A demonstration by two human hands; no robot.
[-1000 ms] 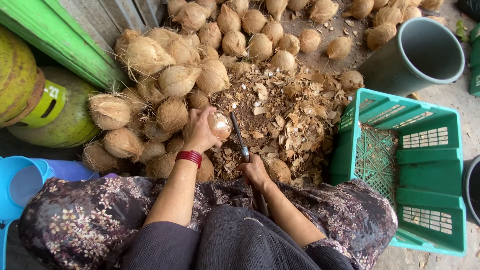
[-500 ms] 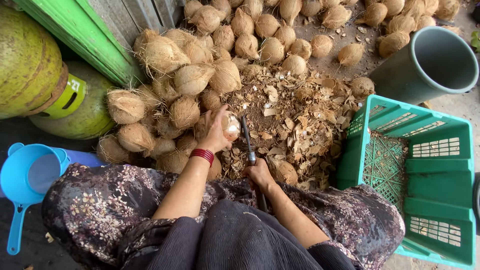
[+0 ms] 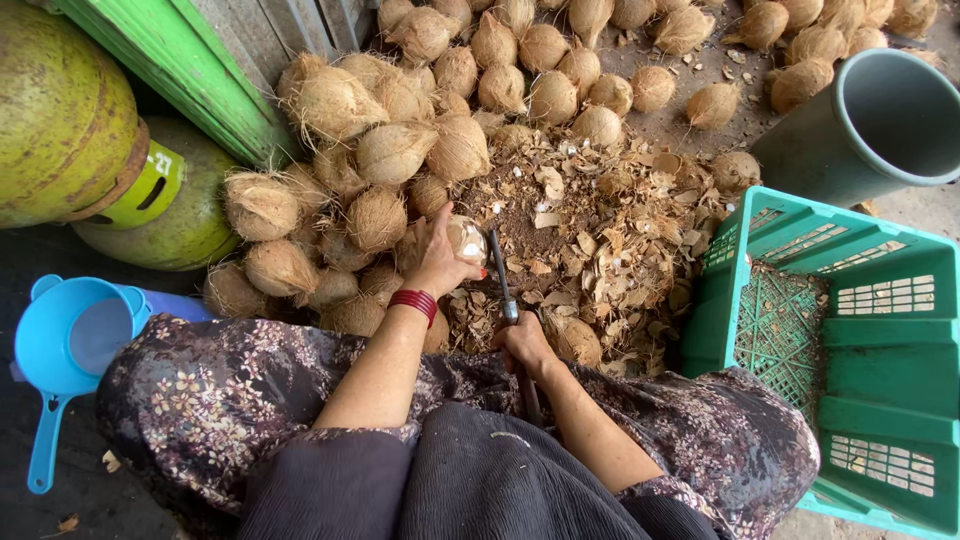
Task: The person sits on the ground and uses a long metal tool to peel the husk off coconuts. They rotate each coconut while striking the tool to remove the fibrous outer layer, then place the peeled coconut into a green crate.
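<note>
The heap of husk scraps lies in the middle. Behind it and to its left are piled coconuts. Right of it sits a plastic crate, a bucket behind that. Far left stand gas cylinders, with a funnel nearer.

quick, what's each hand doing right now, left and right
Left hand: closed around a coconut, held over the husk scraps.
Right hand: closed on the handle of a knife, blade pointing up toward the coconut.
</note>
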